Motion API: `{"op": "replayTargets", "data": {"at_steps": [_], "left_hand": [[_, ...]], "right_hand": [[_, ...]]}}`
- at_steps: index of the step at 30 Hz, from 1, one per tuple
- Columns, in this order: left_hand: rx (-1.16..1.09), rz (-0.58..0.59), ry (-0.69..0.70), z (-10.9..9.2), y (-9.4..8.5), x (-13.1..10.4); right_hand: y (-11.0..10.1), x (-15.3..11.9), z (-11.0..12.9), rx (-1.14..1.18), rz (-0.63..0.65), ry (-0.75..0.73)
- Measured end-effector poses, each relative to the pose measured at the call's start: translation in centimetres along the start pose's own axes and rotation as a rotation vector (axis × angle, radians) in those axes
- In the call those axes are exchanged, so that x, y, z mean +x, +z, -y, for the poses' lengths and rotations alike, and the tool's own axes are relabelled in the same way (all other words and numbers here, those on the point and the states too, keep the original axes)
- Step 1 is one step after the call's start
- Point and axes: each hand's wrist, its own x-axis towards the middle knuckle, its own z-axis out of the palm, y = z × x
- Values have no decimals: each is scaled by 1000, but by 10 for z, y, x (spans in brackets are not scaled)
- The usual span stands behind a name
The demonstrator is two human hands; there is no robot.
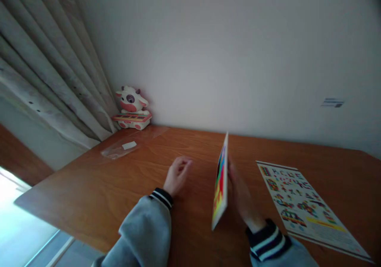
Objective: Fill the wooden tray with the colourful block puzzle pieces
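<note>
short of the desk's (98,199) back edge, our right hand (239,191) seems clamped on the upright card (221,183), empty left hand (177,175) curled together; turning likely calls for steadiness.

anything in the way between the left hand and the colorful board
Nothing visible stands between the left hand and the board. The right hand is at the board's other side, and the printed sheet lies farther right.
</note>
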Motion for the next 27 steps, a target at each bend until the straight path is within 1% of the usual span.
{"op": "replayTargets", "data": {"at_steps": [1, 2, 3, 4, 5, 6, 7, 8, 9, 11, 13, 15, 16, 17, 18, 20, 22, 24, 27], "left_hand": [[-16, -164, -63, 6, -21, 1], [-24, -303, -115, 13, -43, 1], [-13, -421, -151, 19, -64, 0], [28, -516, -166, 24, -83, -2], [85, -549, -171, 28, -98, -6], [108, -554, -171, 31, -109, -10], [133, -538, -170, 32, -116, -14], [152, -504, -167, 32, -118, -18], [159, -468, -164, 31, -117, -21], [201, -354, -130, 26, -106, -27], [298, -168, -43, 20, -92, -29], [427, 18, 54, 15, -81, -31], [487, 82, 90, 13, -77, -32], [535, 119, 110, 11, -74, -33], [579, 139, 120, 11, -72, -34], [655, 156, 115, 10, -70, -35], [713, 163, 81, 11, -69, -35], [751, 168, 44, 12, -69, -35], [787, 158, 18, 14, -70, -35]], "right_hand": [[15, 7, -2, -259, 72, -40], [30, 12, -7, -512, 151, -57], [45, 16, -13, -730, 224, -49], [57, 18, -20, -899, 315, -30], [68, 18, -28, -1013, 389, -30], [75, 17, -35, -1091, 420, -60], [80, 17, -42, -1139, 419, -86], [83, 16, -48, -1168, 411, -104], [83, 15, -52, -1179, 407, -126], [79, 14, -57, -1163, 361, -174], [70, 12, -59, -1125, 244, -217], [58, 7, -61, -1103, 83, -230], [52, 4, -63, -1109, 13, -214], [45, 0, -64, -1120, -20, -197], [38, -4, -65, -1132, -25, -186], [28, -12, -67, -1151, 33, -203], [24, -17, -67, -1180, 90, -211], [26, -19, -64, -1220, 147, -198], [38, -16, -58, -1278, 201, -153]]}}
